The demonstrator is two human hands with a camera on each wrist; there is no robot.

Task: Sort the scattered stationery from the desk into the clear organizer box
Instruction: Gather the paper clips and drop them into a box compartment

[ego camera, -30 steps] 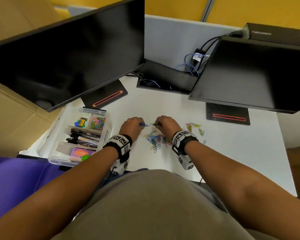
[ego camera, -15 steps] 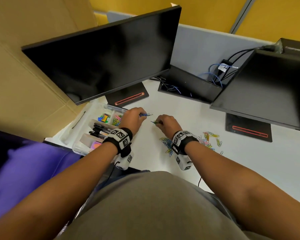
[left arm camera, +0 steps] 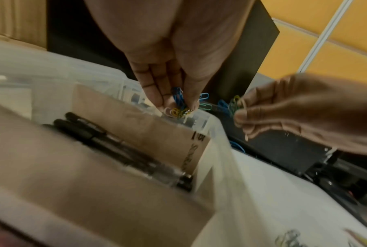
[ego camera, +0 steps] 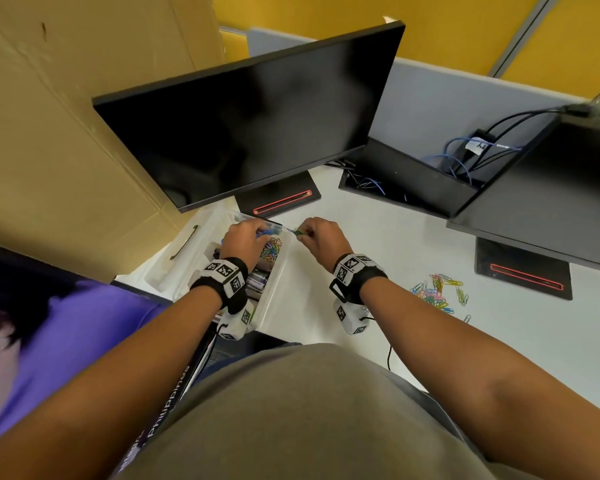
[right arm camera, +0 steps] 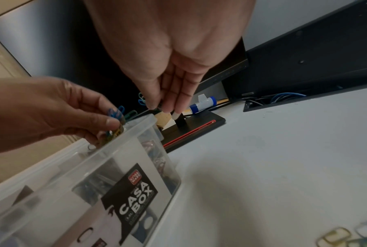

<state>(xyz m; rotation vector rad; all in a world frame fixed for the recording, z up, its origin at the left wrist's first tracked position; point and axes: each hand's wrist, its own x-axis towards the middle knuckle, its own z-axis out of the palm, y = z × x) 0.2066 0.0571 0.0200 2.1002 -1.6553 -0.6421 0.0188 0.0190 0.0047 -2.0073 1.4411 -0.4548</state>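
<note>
The clear organizer box [ego camera: 280, 271] stands at the desk's left edge, with black pens [left arm camera: 115, 147] and a compartment of coloured paper clips [ego camera: 271, 249] inside. My left hand [ego camera: 257, 233] hovers over that far compartment and pinches a bunch of blue and yellow clips [left arm camera: 179, 102] just above the box rim [right arm camera: 136, 127]. My right hand [ego camera: 302, 235] is just right of the box, above the desk, pinching a few green and blue clips [left arm camera: 233, 105]. A loose pile of paper clips [ego camera: 437, 289] lies on the white desk behind my right wrist.
A black monitor [ego camera: 243, 123] overhangs the box, its stand [ego camera: 281, 199] just behind the hands. A second monitor [ego camera: 551, 188] and stand [ego camera: 523, 271] are at right, with a cable tray [ego camera: 406, 181] between. The box lid [ego camera: 184, 244] and a cardboard wall [ego camera: 66, 133] are at left.
Both hands have moved left from the clip pile to the organizer box, each carrying clips. The left hand now hangs over the clip compartment, and the view has turned left.
</note>
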